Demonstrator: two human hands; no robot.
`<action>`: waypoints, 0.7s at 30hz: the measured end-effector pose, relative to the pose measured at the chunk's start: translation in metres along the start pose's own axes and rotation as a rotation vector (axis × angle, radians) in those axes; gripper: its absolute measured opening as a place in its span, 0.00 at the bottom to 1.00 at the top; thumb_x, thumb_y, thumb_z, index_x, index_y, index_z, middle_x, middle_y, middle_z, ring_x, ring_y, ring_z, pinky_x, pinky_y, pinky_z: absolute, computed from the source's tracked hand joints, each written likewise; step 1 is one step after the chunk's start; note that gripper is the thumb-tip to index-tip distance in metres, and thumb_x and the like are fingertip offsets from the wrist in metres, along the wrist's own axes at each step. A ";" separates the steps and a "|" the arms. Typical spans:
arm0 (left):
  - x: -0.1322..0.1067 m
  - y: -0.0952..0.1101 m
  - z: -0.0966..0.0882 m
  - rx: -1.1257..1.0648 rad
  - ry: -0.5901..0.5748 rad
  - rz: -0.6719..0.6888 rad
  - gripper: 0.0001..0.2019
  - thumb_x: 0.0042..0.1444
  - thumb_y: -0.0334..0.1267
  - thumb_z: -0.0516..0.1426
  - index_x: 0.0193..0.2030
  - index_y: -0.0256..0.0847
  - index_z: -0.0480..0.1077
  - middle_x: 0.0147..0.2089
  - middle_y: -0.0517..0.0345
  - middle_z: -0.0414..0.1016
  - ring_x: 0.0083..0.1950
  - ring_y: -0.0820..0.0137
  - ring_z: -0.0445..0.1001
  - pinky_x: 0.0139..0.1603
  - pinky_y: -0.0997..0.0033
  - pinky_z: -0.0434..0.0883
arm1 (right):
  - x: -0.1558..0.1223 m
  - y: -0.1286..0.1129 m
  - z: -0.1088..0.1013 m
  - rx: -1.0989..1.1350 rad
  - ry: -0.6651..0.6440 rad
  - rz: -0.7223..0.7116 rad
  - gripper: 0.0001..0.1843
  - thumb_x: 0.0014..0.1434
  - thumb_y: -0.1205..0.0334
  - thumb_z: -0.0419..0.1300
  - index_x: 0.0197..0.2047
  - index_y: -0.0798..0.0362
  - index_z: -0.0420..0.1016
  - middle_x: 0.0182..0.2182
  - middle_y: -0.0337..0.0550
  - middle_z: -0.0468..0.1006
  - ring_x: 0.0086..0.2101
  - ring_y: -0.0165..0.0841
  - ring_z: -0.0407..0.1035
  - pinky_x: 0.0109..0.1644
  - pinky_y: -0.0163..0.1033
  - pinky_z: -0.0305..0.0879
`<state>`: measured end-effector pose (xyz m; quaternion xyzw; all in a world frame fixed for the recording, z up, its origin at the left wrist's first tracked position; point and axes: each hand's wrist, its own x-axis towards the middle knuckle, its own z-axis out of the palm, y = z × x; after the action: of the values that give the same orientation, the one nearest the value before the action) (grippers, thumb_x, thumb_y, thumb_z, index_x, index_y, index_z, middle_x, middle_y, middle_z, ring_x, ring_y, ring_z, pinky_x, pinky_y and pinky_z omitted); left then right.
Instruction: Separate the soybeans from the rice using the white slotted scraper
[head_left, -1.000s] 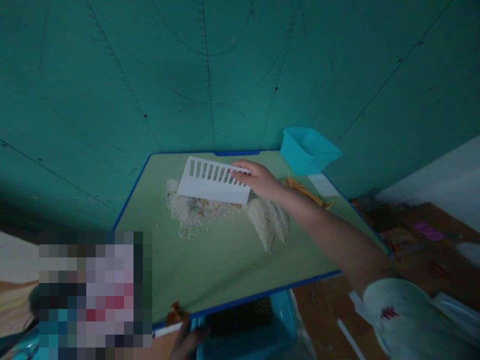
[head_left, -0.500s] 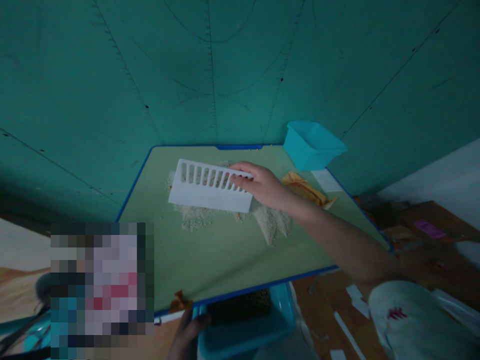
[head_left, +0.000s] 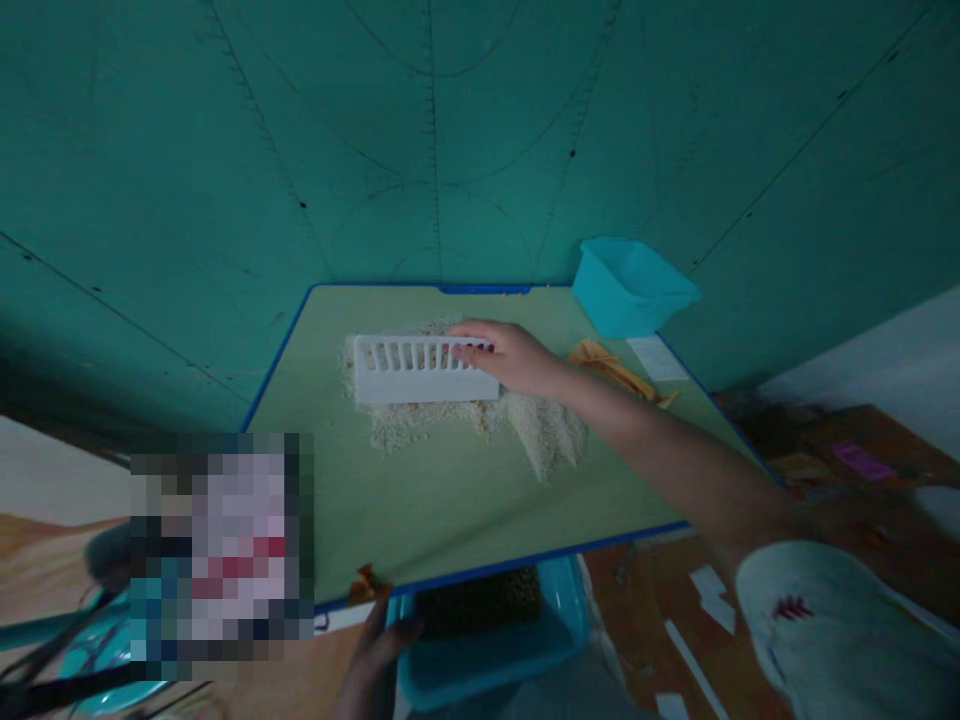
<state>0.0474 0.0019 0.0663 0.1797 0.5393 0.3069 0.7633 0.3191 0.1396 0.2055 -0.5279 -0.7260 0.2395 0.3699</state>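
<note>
My right hand (head_left: 499, 352) is closed on one end of a white slotted plastic piece (head_left: 424, 385), its fingers at the row of slots. The piece stands tilted over a spread of pale grains (head_left: 394, 428), with more grains heaped (head_left: 544, 430) by my wrist. A few orange-yellow bits lie among them. My left hand (head_left: 375, 655), low in the view, is closed around the left rim of a blue basin (head_left: 487, 675), thumb over the edge; its other fingers are mostly hidden. Dark granular stuff (head_left: 480, 605) lies in the basin, partly under the table edge.
The pale green table (head_left: 450, 510) has a blue edge and meets a green wall (head_left: 480, 120). A turquoise bin (head_left: 630, 295) stands at the back right, near a crumpled orange-brown wrapper (head_left: 611, 368) and white paper (head_left: 656, 357). Paper scraps (head_left: 712, 598) lie on the floor. A pixelated patch covers the left.
My right hand has lowered the white slotted piece toward the grains and levelled it. My left hand stays at the basin rim. The view has shifted slightly.
</note>
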 end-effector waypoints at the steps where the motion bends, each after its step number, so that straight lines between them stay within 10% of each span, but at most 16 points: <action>1: 0.000 0.000 -0.001 0.005 -0.008 0.001 0.16 0.33 0.38 0.63 0.35 0.49 0.79 0.38 0.61 0.83 0.56 0.46 0.68 0.56 0.52 0.62 | 0.000 -0.001 0.001 -0.018 -0.012 -0.018 0.12 0.59 0.66 0.53 0.45 0.58 0.72 0.43 0.45 0.76 0.42 0.31 0.70 0.44 0.37 0.65; 21: 0.005 -0.001 -0.014 0.024 -0.101 -0.023 0.18 0.37 0.39 0.62 0.40 0.47 0.77 0.42 0.59 0.82 0.58 0.49 0.67 0.59 0.55 0.60 | -0.005 -0.006 -0.002 -0.121 -0.036 -0.056 0.13 0.59 0.66 0.54 0.46 0.57 0.73 0.44 0.47 0.76 0.45 0.33 0.69 0.47 0.40 0.64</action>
<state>0.0363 0.0037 0.0572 0.1979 0.5060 0.2824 0.7906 0.3178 0.1329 0.2099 -0.5242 -0.7603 0.1940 0.3308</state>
